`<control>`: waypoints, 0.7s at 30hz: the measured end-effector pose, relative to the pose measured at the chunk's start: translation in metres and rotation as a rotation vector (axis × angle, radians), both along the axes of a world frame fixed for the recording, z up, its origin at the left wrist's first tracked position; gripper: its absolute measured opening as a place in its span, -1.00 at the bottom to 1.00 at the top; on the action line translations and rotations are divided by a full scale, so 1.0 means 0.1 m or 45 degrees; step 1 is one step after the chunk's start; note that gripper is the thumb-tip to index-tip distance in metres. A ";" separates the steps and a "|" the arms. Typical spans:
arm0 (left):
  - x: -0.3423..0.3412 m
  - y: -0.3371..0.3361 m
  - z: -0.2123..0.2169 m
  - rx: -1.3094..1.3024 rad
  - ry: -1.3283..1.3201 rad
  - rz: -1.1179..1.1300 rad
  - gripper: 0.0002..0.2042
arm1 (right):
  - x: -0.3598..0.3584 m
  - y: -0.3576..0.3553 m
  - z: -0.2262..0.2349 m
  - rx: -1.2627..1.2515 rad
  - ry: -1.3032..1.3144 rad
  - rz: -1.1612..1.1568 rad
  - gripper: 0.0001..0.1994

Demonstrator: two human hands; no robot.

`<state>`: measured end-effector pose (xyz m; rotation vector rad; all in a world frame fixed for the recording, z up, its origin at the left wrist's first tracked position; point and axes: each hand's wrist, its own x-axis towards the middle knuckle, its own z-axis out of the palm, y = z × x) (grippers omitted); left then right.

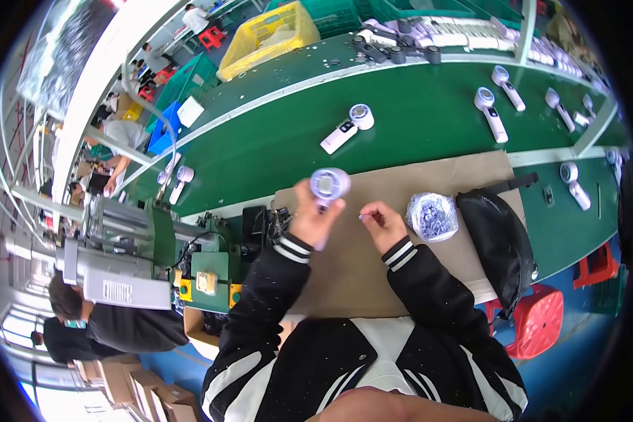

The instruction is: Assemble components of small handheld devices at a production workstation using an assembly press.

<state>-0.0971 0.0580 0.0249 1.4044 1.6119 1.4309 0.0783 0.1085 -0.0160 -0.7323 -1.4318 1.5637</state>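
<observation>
My left hand point(309, 221) is wrapped round the handle of a pale lilac handheld fan point(330, 184), its round head turned upward. To the right, my right hand point(385, 226) is closed in a pinch, apart from the fan. A tiny purplish piece shows at its fingertips, too small to name. Both hands are above a brown cardboard sheet point(366, 281). Beside my right hand sits a clear plastic bag point(432, 216), open at the top and filled with small purple-grey parts. A black zipped pouch point(496, 243) lies just right of it.
Another fan point(348, 129) lies on the green conveyor belt point(415, 112) beyond the cardboard, with several more to the right. A green-and-grey bench machine point(211, 274) stands at left. A red stool point(538, 320) is at right. Co-workers are at the left.
</observation>
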 end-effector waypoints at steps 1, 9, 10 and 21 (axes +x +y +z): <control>0.12 0.02 -0.19 0.035 -0.025 -0.027 -0.39 | 0.00 0.03 -0.03 0.064 -0.019 -0.058 -0.89; 0.79 -0.04 -0.47 -0.192 -0.357 0.207 -0.46 | 0.17 0.05 -0.10 0.051 0.063 0.131 -0.86; 0.79 -0.06 -0.52 -0.170 -0.352 0.227 -0.46 | 0.16 0.05 -0.09 0.068 0.071 0.153 -0.86; 0.24 -0.61 -0.17 0.019 0.840 0.383 -0.62 | 0.06 -0.06 -0.12 0.617 -0.346 0.038 -0.89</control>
